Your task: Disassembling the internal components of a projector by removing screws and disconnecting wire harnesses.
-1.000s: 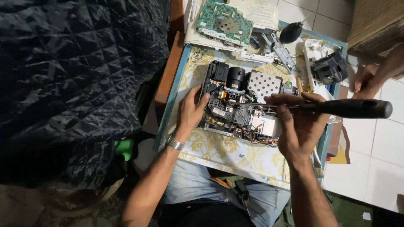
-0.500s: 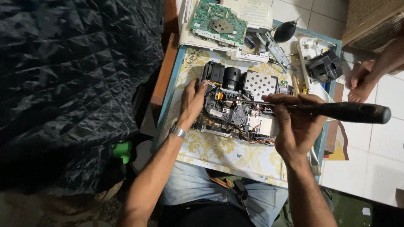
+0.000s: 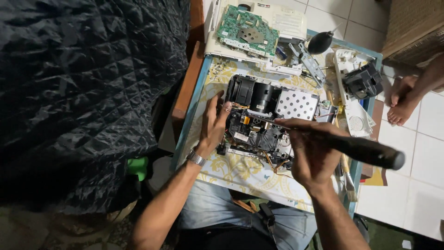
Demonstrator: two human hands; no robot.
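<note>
Since the earlier frame, right hand (image 3: 311, 155) is sliding lower on the opened projector (image 3: 266, 122), fingers clamped around the black screwdriver (image 3: 356, 149). Left hand (image 3: 213, 124) is resting open against the projector's left edge, bracing it on the patterned worktop (image 3: 236, 169). Green circuit board (image 3: 247, 30) is lying beyond it.

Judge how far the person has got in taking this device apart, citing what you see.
Done: the green circuit board lies removed on the white casing at the table's far end. In hand: the left hand steadies the opened device while the right hand works a black screwdriver into it. Left: the inner modules and wiring remain in place.
</note>
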